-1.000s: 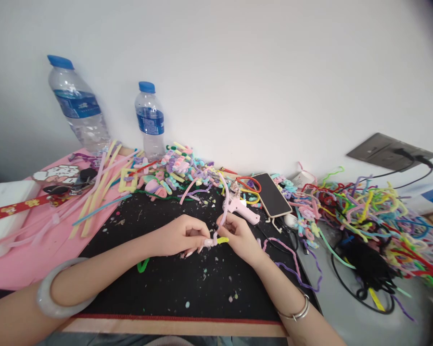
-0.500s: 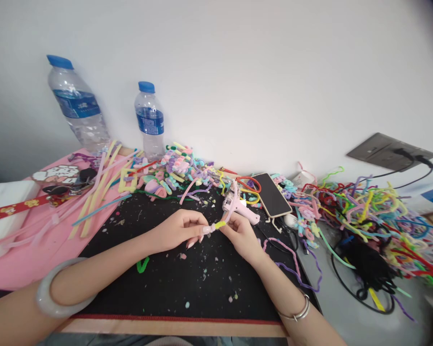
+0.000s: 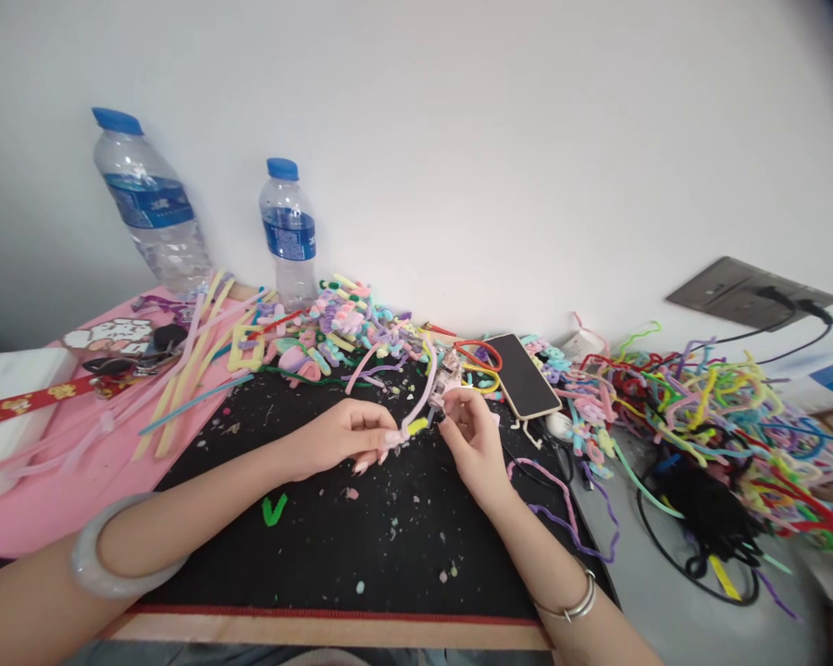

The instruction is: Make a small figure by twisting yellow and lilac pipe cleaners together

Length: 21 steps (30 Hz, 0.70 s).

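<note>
My left hand (image 3: pixel 357 439) pinches the lower end of a pale pink pipe cleaner (image 3: pixel 427 379), which curves upward from the fingertips. A short yellow pipe-cleaner section (image 3: pixel 417 425) juts from the same spot toward the right. Just beside it is my right hand (image 3: pixel 473 439), its fingers curled together near the yellow end; whatever they may hold is too small to make out. Behind the right fingers lies a pink glue gun (image 3: pixel 448 368), its handle mostly covered by the hand. A bent green pipe-cleaner piece (image 3: pixel 274 510) rests on the black mat (image 3: pixel 319 564) below my left forearm.
Heaped pipe-cleaner pieces (image 3: pixel 340 324) line the wall, with a tangled pile (image 3: pixel 708 388) at right. A phone (image 3: pixel 523 375) lies behind the right hand. Two water bottles (image 3: pixel 290 231) stand at back left. A black cable bundle (image 3: pixel 708 504) sits on the right.
My right hand has let go of the yellow section and drawn slightly up and right. The pink pipe cleaner now arches freely from my left fingers, which have shifted slightly left.
</note>
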Motion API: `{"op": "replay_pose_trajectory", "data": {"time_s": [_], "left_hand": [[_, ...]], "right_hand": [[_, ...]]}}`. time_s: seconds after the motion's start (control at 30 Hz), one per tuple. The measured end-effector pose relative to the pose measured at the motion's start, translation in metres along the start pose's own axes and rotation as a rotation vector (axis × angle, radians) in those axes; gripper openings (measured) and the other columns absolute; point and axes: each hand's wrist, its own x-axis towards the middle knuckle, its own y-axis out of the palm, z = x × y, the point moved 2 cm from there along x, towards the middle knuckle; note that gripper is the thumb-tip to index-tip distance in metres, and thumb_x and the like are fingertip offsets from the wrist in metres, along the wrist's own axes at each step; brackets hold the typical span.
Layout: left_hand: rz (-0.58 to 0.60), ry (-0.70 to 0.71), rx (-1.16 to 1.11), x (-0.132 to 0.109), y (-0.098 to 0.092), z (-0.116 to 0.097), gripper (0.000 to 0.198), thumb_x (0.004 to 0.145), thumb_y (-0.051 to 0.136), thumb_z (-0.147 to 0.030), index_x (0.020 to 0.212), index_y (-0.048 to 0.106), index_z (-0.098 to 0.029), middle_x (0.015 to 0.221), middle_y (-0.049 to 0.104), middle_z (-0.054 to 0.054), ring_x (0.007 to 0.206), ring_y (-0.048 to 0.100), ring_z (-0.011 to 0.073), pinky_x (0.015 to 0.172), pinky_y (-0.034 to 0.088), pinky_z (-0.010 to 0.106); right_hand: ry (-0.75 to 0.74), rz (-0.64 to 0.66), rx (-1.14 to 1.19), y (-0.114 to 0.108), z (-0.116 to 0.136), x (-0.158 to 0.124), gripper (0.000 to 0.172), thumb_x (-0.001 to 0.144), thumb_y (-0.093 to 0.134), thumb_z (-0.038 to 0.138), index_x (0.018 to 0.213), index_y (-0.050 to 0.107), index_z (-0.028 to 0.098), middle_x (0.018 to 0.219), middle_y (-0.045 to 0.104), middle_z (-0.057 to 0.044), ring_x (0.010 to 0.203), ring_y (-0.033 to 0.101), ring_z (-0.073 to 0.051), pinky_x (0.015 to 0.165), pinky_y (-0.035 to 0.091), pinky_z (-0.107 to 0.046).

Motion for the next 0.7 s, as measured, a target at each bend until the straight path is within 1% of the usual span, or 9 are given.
{"op": "replay_pose_trajectory", "data": {"time_s": [0.03, 0.07, 0.1, 0.13, 0.2, 0.27, 0.37, 0.5, 0.7], "left_hand": [[0.046, -0.023, -0.012, -0.001, 0.002, 0.001, 0.023, 0.08, 0.058, -0.035, 0.072, 0.056, -0.013, 0.056, 0.053, -0.004, 0.041, 0.042, 0.0047, 0.041, 0.034, 0.017], [0.08, -0.042, -0.025, -0.002, 0.003, 0.001, 0.024, 0.08, 0.059, -0.036, 0.072, 0.056, -0.013, 0.057, 0.053, -0.003, 0.04, 0.041, 0.0049, 0.041, 0.036, 0.018], [0.098, -0.055, -0.038, -0.002, 0.004, 0.002, 0.024, 0.079, 0.059, -0.036, 0.072, 0.056, -0.014, 0.057, 0.053, -0.004, 0.04, 0.041, 0.0052, 0.041, 0.037, 0.018], [0.103, -0.06, -0.048, -0.003, 0.005, 0.002, 0.024, 0.079, 0.059, -0.037, 0.072, 0.055, -0.014, 0.056, 0.053, -0.004, 0.04, 0.041, 0.0054, 0.041, 0.039, 0.019], [0.088, -0.051, -0.052, -0.003, 0.005, 0.001, 0.024, 0.079, 0.059, -0.036, 0.072, 0.055, -0.014, 0.056, 0.053, -0.004, 0.04, 0.042, 0.0055, 0.041, 0.039, 0.019], [0.056, -0.021, -0.036, -0.002, 0.004, -0.001, 0.023, 0.08, 0.058, -0.035, 0.073, 0.056, -0.013, 0.057, 0.053, -0.004, 0.041, 0.042, 0.0048, 0.042, 0.035, 0.018], [0.009, 0.017, -0.012, 0.0, 0.003, -0.002, 0.021, 0.081, 0.058, -0.032, 0.073, 0.057, -0.012, 0.058, 0.054, -0.003, 0.044, 0.046, 0.0049, 0.044, 0.037, 0.017], [-0.016, 0.034, -0.017, 0.001, 0.003, 0.0, 0.021, 0.082, 0.058, -0.032, 0.075, 0.058, -0.012, 0.061, 0.058, -0.001, 0.049, 0.053, 0.0081, 0.05, 0.044, 0.02], [-0.027, 0.028, -0.004, 0.001, 0.003, 0.001, 0.019, 0.081, 0.058, -0.031, 0.078, 0.059, -0.012, 0.063, 0.06, -0.001, 0.049, 0.055, 0.0085, 0.051, 0.045, 0.02]], "right_hand": [[-0.073, -0.013, -0.084, -0.001, 0.003, 0.0, 0.025, 0.079, 0.05, 0.017, 0.104, 0.05, 0.022, 0.092, 0.052, -0.004, 0.07, 0.049, -0.014, 0.059, 0.04, -0.026], [-0.151, 0.0, -0.176, -0.001, 0.007, -0.001, 0.032, 0.077, 0.051, 0.014, 0.108, 0.051, 0.023, 0.104, 0.051, -0.007, 0.082, 0.051, -0.017, 0.067, 0.043, -0.03], [-0.228, 0.035, -0.264, 0.0, 0.011, -0.001, 0.034, 0.076, 0.051, 0.013, 0.109, 0.054, 0.024, 0.112, 0.05, -0.008, 0.093, 0.05, -0.02, 0.076, 0.043, -0.034], [-0.295, 0.083, -0.337, 0.001, 0.014, -0.001, 0.033, 0.077, 0.052, 0.012, 0.106, 0.057, 0.025, 0.116, 0.05, -0.008, 0.102, 0.047, -0.023, 0.084, 0.04, -0.038], [-0.376, 0.172, -0.44, 0.003, 0.018, -0.002, 0.024, 0.08, 0.053, 0.013, 0.098, 0.063, 0.026, 0.112, 0.056, -0.005, 0.109, 0.043, -0.024, 0.093, 0.034, -0.043], [-0.396, 0.208, -0.505, 0.003, 0.018, -0.001, 0.017, 0.084, 0.053, 0.016, 0.091, 0.065, 0.026, 0.1, 0.063, -0.003, 0.104, 0.045, -0.024, 0.093, 0.033, -0.043], [-0.403, 0.178, -0.573, 0.001, 0.016, 0.0, 0.013, 0.087, 0.053, 0.02, 0.086, 0.065, 0.025, 0.087, 0.066, -0.002, 0.094, 0.046, -0.022, 0.085, 0.033, -0.041], [-0.426, 0.193, -0.618, 0.0, 0.014, -0.001, 0.013, 0.088, 0.052, 0.023, 0.083, 0.064, 0.023, 0.079, 0.065, -0.001, 0.088, 0.044, -0.02, 0.082, 0.03, -0.039], [-0.425, 0.257, -0.639, 0.0, 0.016, -0.002, 0.019, 0.09, 0.047, 0.022, 0.077, 0.06, 0.02, 0.07, 0.058, -0.001, 0.085, 0.046, -0.018, 0.083, 0.028, -0.036]]}}
